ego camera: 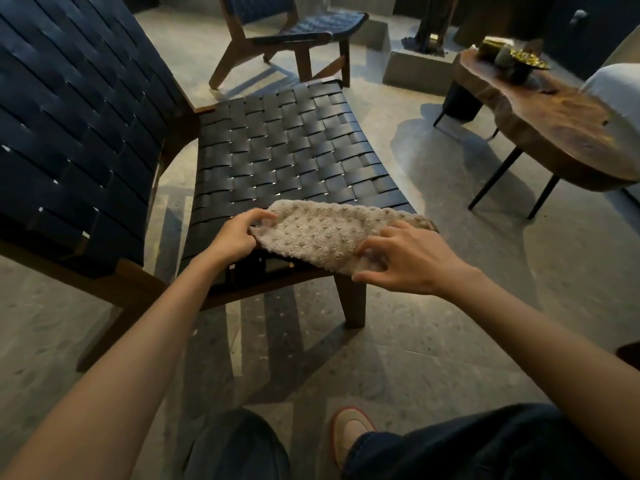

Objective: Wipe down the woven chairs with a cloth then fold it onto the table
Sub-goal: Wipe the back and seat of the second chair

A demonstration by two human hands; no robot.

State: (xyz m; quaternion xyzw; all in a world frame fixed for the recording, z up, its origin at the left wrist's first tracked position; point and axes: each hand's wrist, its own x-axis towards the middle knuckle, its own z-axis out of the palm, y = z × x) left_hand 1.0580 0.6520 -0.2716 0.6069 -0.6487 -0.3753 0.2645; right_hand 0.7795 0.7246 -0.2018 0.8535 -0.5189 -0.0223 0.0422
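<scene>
A beige nubby cloth (325,232) lies over the front edge of the near woven chair's black seat (287,143). My left hand (239,233) grips the cloth's left end with curled fingers. At the cloth's right end my right hand (408,259) pinches the near corner between thumb and fingertips. The chair's dark woven back (69,109) rises at the left. A second woven chair (298,27) stands farther back. The live-edge wooden table (554,129) is at the right.
Gold and dark ornaments (512,58) sit on the table's far end. A concrete block (415,67) with a dark figure stands behind. A pale cushion (616,84) is at the right edge. My legs and a shoe (349,434) are on the stone floor below.
</scene>
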